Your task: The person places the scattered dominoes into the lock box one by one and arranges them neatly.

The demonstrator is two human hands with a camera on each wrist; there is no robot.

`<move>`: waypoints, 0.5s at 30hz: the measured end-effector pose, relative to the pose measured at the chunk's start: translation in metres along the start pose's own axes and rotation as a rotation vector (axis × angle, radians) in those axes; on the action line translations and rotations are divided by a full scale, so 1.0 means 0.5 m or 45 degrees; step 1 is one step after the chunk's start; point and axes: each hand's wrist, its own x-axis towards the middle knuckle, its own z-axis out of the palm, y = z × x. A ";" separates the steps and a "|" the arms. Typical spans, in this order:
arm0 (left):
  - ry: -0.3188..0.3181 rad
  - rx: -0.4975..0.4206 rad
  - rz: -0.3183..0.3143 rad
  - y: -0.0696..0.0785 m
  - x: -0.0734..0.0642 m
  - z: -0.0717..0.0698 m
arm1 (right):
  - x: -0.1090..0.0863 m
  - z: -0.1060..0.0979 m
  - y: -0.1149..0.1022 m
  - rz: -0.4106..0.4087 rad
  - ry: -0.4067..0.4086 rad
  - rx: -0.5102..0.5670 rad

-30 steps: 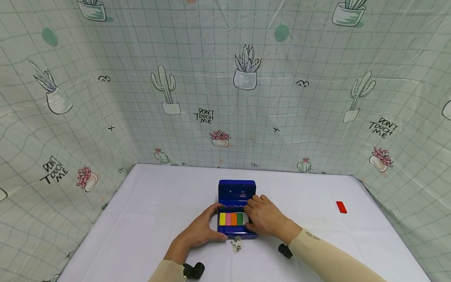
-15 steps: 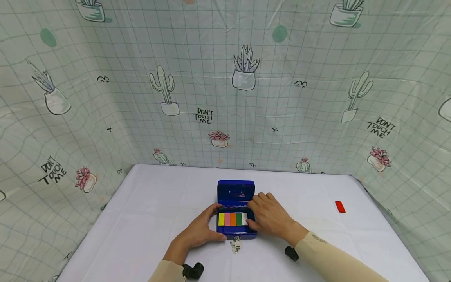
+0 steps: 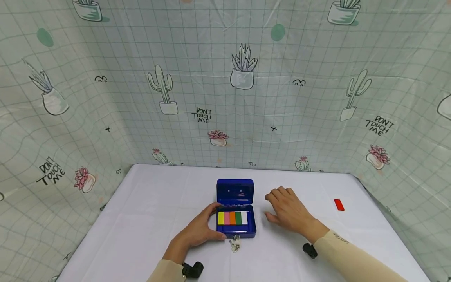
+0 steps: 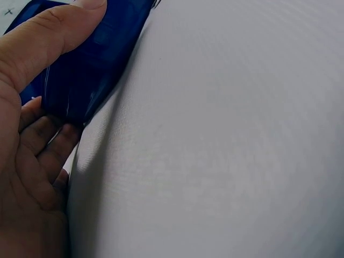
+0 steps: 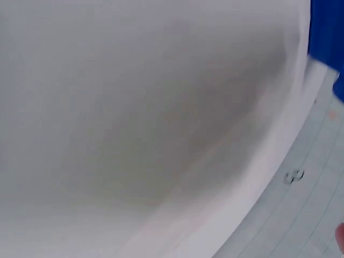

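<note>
A blue cash box stands on the table with its lid raised. Inside it, several coloured blocks lie side by side in a row: a yellow block, a pink one, an orange one, a green one and a white block at the right end. My left hand grips the box's left side, thumb at the front corner and fingers toward the back; the left wrist view shows the thumb on the blue wall. My right hand is off to the right of the box, fingers loosely bent, holding nothing.
A small red block lies at the right of the white-covered table. Keys hang from the box's front lock. Behind and at both sides rises a patterned cloth.
My right hand has let go of the white block and moved right, away from the box, leaving the white block in the row. The left hand stays at the box.
</note>
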 end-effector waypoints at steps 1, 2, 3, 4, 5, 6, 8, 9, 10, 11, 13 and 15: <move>-0.001 -0.001 0.000 0.000 0.000 0.000 | -0.006 -0.001 0.009 0.006 -0.004 -0.007; -0.001 -0.002 -0.001 0.000 0.001 0.000 | -0.013 -0.001 0.018 0.014 -0.009 -0.016; -0.001 -0.003 -0.002 -0.001 0.002 0.000 | -0.019 -0.002 0.027 0.021 -0.013 -0.020; -0.003 -0.003 0.000 -0.001 0.002 0.000 | -0.027 -0.002 0.037 0.028 -0.014 -0.023; -0.005 -0.005 0.002 -0.001 0.003 -0.001 | -0.034 -0.003 0.046 0.035 -0.013 -0.029; -0.006 -0.005 0.002 -0.002 0.004 -0.001 | -0.041 -0.003 0.055 0.040 -0.011 -0.034; -0.004 -0.001 0.002 -0.001 0.005 -0.001 | -0.056 -0.005 0.072 0.053 -0.005 -0.042; -0.005 0.002 0.002 -0.001 0.005 -0.001 | -0.063 -0.006 0.081 0.058 -0.006 -0.045; -0.005 0.004 0.002 0.000 0.005 -0.001 | -0.071 -0.007 0.089 0.063 -0.007 -0.049; -0.004 0.006 0.000 0.001 0.005 -0.001 | -0.078 -0.009 0.097 0.070 -0.014 -0.052; -0.004 0.008 -0.005 0.001 0.004 -0.001 | -0.092 -0.012 0.112 0.080 -0.030 -0.061; -0.005 0.009 -0.009 0.001 0.004 0.000 | -0.107 -0.015 0.127 0.086 -0.043 -0.074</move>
